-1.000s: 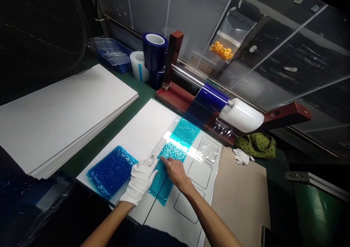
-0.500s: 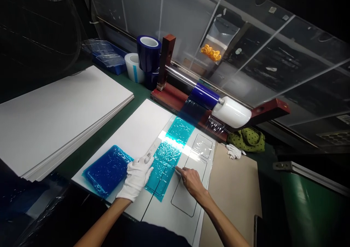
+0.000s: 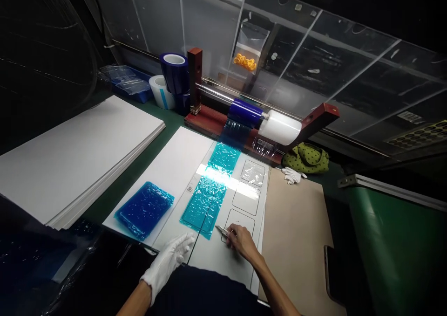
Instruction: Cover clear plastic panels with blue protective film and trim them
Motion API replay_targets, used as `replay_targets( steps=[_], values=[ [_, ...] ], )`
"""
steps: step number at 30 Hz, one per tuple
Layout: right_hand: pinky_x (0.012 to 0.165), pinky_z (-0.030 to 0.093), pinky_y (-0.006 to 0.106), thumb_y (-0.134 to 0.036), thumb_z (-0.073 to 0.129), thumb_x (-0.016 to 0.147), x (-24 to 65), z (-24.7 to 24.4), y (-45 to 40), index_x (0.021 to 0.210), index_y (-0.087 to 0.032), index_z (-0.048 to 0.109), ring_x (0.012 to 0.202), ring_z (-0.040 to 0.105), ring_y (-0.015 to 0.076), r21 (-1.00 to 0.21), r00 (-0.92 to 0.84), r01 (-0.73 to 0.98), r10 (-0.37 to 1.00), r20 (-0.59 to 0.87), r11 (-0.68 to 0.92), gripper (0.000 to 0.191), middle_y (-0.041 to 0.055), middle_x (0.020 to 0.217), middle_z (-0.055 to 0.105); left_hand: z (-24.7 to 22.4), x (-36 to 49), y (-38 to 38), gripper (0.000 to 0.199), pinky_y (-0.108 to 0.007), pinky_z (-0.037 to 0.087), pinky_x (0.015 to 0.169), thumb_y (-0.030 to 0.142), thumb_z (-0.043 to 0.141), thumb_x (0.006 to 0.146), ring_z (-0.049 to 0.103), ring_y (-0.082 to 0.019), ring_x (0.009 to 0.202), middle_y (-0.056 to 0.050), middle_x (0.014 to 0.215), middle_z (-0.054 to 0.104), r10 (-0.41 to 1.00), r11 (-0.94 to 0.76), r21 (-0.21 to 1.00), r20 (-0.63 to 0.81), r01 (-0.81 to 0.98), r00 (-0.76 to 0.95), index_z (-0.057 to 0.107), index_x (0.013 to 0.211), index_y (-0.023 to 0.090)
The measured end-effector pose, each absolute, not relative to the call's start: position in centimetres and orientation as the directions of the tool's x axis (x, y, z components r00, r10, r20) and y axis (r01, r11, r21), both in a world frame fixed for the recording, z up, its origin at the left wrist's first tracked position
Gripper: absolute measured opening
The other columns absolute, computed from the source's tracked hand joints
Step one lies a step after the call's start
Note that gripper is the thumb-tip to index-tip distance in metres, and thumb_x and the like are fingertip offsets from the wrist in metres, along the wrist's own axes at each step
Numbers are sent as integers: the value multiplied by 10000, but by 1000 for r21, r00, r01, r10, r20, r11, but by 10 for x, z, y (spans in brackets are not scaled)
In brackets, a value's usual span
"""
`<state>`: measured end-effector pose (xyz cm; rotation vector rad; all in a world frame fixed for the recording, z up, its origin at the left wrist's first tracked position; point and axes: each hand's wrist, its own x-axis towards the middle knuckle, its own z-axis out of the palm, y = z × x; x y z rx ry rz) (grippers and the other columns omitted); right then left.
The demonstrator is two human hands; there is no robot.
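A strip of turquoise film [image 3: 209, 190] lies wrinkled over a clear panel with black rectangular outlines [image 3: 246, 199]. It runs up to a blue film roll [image 3: 245, 112] on a rod. My left hand [image 3: 169, 260], in a white glove, is near the panel's front edge, fingers apart and holding nothing. In my bare right hand [image 3: 242, 241] is a small thin blade [image 3: 221, 230], its tip just right of the film's lower end. Left of the strip, a stack of blue film pieces [image 3: 145, 209] rests on white board [image 3: 185, 150].
A thick stack of white sheets [image 3: 87, 153] is at the left. Brown board [image 3: 296, 232] lies right. Behind stand a red wooden frame [image 3: 209, 120], a white roll [image 3: 280, 127] and upright tape rolls [image 3: 173, 76]. A green pouch [image 3: 307, 158] and white glove [image 3: 292, 175] sit back right.
My left hand has come off the film and moved down toward me. My right hand has moved down, and the blade now shows in it. The whole view has shifted.
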<state>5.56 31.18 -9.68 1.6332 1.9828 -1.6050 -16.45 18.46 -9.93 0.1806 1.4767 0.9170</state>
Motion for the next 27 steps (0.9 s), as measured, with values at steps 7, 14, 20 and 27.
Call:
replay_targets(
  steps=[7, 14, 20, 27],
  values=[
    [471, 379, 191, -301, 470, 787, 50, -113, 302, 749, -179, 517, 456, 542, 89, -737, -516, 592, 549, -658, -326, 137, -4, 634, 640, -112, -157, 186, 346, -215, 509, 539, 229, 549, 838, 638, -145, 785, -134, 1102, 626, 537, 568, 366, -844, -738, -5, 557, 1178, 164],
    [442, 357, 183, -427, 531, 754, 57, -106, 299, 765, -177, 505, 449, 506, 72, -781, -584, 466, 519, -624, -416, 252, -21, 627, 608, -126, -148, 217, 256, -107, 224, 342, 231, 627, 801, 387, -3, 450, 20, 683, 504, 552, 411, 533, -791, -740, -263, 632, 1048, 166],
    [454, 328, 193, -450, 560, 757, 76, -104, 297, 772, -174, 507, 461, 501, 74, -794, -565, 412, 559, -607, -447, 281, -25, 634, 602, -119, -155, 195, 468, -159, 190, 368, 410, 805, 580, 261, -11, 396, 103, 480, 355, 516, 398, 672, -727, -625, -453, 659, 906, 108],
    [495, 322, 208, -484, 573, 800, 99, -104, 295, 794, -174, 510, 502, 499, 80, -790, -552, 348, 571, -607, -504, 316, -22, 668, 590, -88, -224, 150, 642, -241, 485, 699, 431, 759, 650, 622, -124, 740, -60, 901, 688, 371, 396, 767, -637, -505, -676, 577, 1198, 151]
  ],
)
